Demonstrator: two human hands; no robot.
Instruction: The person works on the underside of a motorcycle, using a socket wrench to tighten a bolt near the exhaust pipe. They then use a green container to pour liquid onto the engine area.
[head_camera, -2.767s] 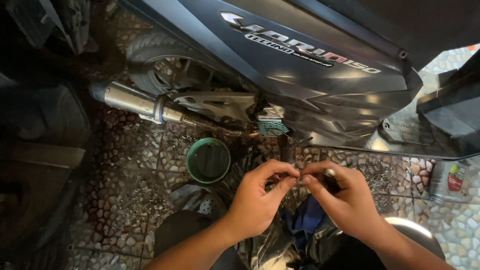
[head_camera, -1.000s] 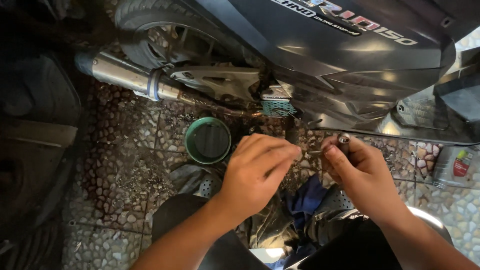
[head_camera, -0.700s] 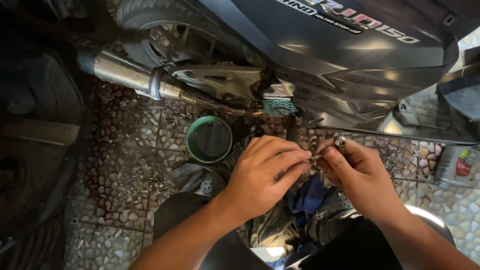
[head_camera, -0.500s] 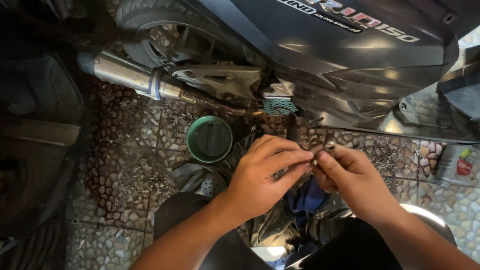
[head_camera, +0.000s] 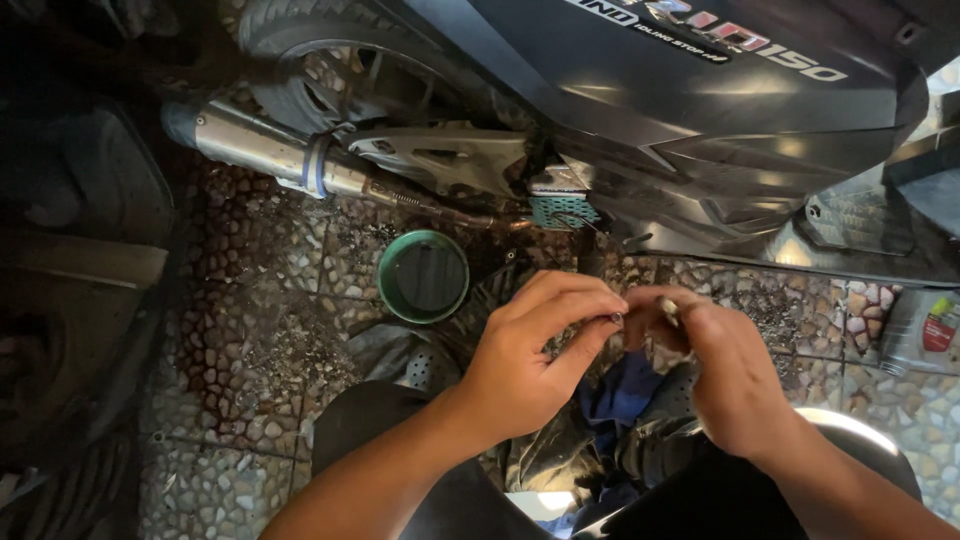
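Note:
My left hand (head_camera: 530, 350) and my right hand (head_camera: 720, 365) meet above my knees, fingertips almost touching. Between them they pinch a small metal part (head_camera: 665, 310), a short pin or bolt whose pale tip sticks up from my right fingers. The left thumb and forefinger grip a dark bit at its left end (head_camera: 616, 318). Most of the part is hidden by my fingers. A dark scooter (head_camera: 700, 110) stands just beyond the hands, its silver exhaust pipe (head_camera: 270, 155) running to the left.
A green round can (head_camera: 423, 277) sits on the pebble-tile floor under the scooter. A grey bottle with a red label (head_camera: 925, 330) stands at the right. A blue rag (head_camera: 615, 400) lies between my knees. A dark tyre and bodywork fill the left edge.
My hands, apart a second ago, have come together so the fingertips meet on the small part. The view has shifted slightly.

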